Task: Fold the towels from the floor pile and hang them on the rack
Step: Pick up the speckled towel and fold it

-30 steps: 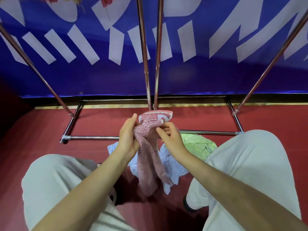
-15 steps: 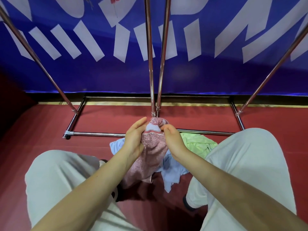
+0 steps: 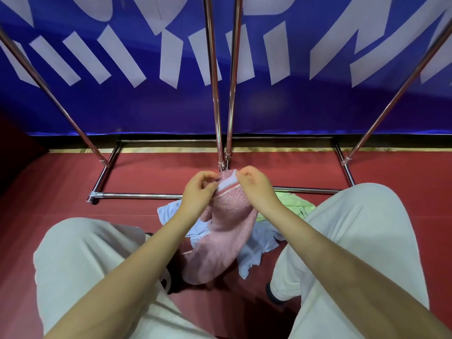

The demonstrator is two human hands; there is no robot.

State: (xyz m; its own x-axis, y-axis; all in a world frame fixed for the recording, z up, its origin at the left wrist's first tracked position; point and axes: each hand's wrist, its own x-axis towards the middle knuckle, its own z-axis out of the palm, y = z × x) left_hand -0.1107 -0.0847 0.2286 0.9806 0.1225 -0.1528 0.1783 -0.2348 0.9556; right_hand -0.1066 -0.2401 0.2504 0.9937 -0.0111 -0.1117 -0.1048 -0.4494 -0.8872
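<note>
A pink towel (image 3: pixel 228 223) with a pale band near its top edge hangs between my hands above the floor pile. My left hand (image 3: pixel 199 193) pinches the left end of that top edge. My right hand (image 3: pixel 254 185) pinches the right end, close beside the left. The towel's lower part drapes down toward my left knee. Under it lie a light blue towel (image 3: pixel 256 248) and a light green towel (image 3: pixel 294 206) on the red floor. The chrome rack (image 3: pixel 221 94) stands just beyond my hands, its twin middle poles rising from the base.
The rack's front base bar (image 3: pixel 137 195) runs along the floor left of my hands, with slanted side poles (image 3: pixel 56 99) at both ends. A blue banner with white lettering (image 3: pixel 281 101) hangs behind. My knees in light trousers (image 3: pixel 80 260) flank the pile.
The bunched pink towel has been spread out wider, and both hands have shifted their grip up to its banded top edge. The view has tilted slightly.
</note>
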